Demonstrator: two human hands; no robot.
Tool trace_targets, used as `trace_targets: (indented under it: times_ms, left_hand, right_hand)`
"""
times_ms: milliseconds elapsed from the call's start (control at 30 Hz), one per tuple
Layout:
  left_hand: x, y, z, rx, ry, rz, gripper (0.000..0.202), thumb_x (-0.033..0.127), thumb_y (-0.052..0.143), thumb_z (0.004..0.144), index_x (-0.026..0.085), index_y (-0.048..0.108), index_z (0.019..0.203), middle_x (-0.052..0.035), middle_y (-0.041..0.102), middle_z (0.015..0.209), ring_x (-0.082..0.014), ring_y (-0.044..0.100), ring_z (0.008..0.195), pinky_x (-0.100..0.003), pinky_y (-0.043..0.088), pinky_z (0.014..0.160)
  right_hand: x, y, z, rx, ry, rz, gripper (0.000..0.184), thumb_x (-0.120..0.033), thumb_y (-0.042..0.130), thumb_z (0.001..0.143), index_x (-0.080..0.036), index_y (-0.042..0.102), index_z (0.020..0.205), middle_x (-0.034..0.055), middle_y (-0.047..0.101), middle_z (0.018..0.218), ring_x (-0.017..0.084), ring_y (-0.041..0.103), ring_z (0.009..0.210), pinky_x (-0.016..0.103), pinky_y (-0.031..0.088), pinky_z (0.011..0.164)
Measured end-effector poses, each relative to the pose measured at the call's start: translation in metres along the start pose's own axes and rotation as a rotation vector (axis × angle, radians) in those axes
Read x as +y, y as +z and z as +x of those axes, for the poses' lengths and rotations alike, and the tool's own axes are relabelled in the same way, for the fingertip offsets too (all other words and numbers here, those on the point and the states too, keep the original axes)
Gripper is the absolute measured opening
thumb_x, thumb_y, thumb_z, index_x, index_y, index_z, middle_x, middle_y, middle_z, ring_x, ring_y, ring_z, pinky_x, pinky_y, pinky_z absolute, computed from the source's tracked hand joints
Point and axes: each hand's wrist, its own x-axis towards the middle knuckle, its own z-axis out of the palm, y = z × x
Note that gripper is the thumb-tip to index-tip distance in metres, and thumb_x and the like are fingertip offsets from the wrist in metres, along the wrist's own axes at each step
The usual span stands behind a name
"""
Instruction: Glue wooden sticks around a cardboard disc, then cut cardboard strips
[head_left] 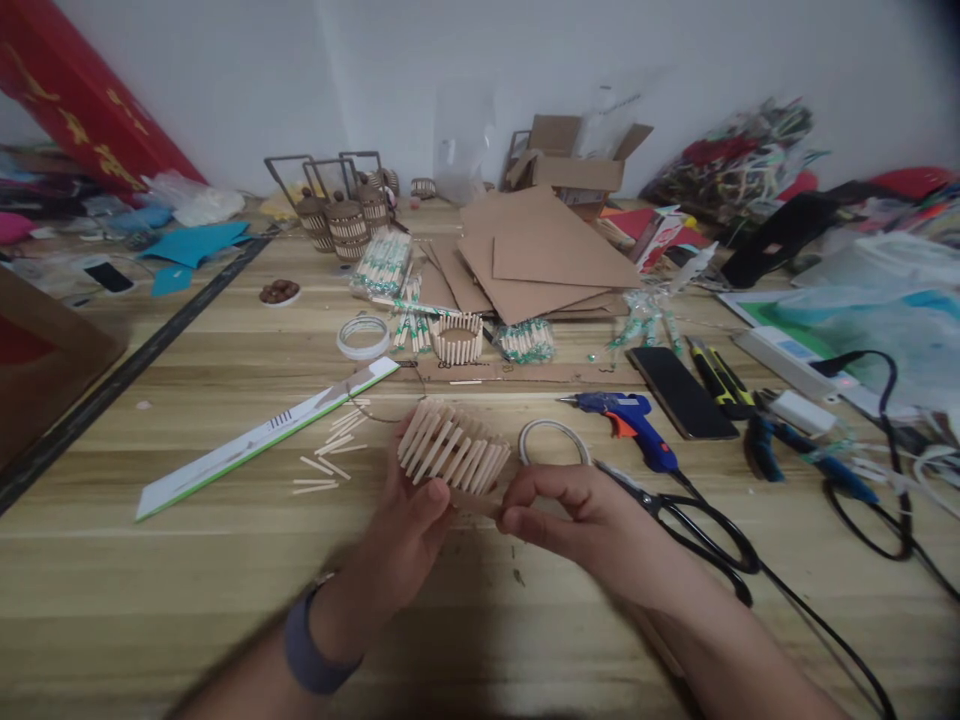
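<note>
My left hand [409, 535] grips a curved fence of short wooden sticks [452, 450] from below, thumb pressed on its near side. My right hand [577, 520] pinches the right end of the same stick piece, fingers closed together. The piece is held just above the wooden table [187, 590]. Loose cut sticks [330, 462] lie to the left of it. A roll of white tape [553, 438] sits right behind my right hand.
Black scissors [697, 530] and a blue glue gun [634, 425] lie to the right, with a dark phone [681, 392], cutter and pliers beyond. A green-white ruler [262, 437] lies left. Cardboard sheets [540, 255], chopstick packs, a finished stick ring [457, 338] and small baskets stand further back.
</note>
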Motion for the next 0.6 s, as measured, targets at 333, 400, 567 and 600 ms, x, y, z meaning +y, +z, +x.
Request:
trace_targets:
  times_ms: [333,400,567,600]
  left_hand:
    - [-0.001,0.001,-0.001,-0.034,0.016,-0.065,0.061,0.044,0.076,0.08,0.032,0.053,0.136,-0.0051,0.066,0.124,-0.0273,0.063,0.114,-0.04,0.056,0.093]
    - [0.0,0.002,-0.003,-0.035,0.026,-0.072,0.054,0.047,0.078,0.079,0.03,0.06,0.127,-0.0045,0.068,0.118,-0.026,0.065,0.109,-0.037,0.057,0.089]
    - [0.003,0.008,-0.004,-0.025,0.047,-0.039,0.064,0.05,0.078,0.077,0.03,0.056,0.133,-0.0058,0.067,0.121,-0.0285,0.061,0.116,-0.041,0.054,0.096]
    - [0.003,0.009,-0.004,-0.018,0.054,-0.035,0.069,0.051,0.079,0.076,0.03,0.053,0.137,-0.0062,0.066,0.123,-0.0292,0.061,0.116,-0.042,0.053,0.097]
  right_hand:
    - [0.002,0.004,0.003,-0.004,-0.044,0.028,0.019,-0.034,0.066,0.085,-0.019,0.07,0.073,-0.0006,0.068,0.074,0.015,0.061,0.072,0.025,0.045,0.068]
    - [0.001,0.006,0.003,0.007,-0.044,0.006,0.02,-0.035,0.066,0.085,-0.019,0.071,0.073,-0.0001,0.07,0.075,0.015,0.063,0.073,0.026,0.046,0.069]
    - [0.001,0.01,0.004,0.044,-0.055,-0.012,0.021,-0.037,0.065,0.085,-0.02,0.072,0.075,0.0005,0.074,0.078,0.017,0.066,0.075,0.026,0.048,0.07]
    - [0.001,0.011,0.003,0.054,-0.059,-0.018,0.021,-0.037,0.065,0.085,-0.02,0.073,0.075,0.0008,0.075,0.079,0.017,0.066,0.076,0.026,0.048,0.071]
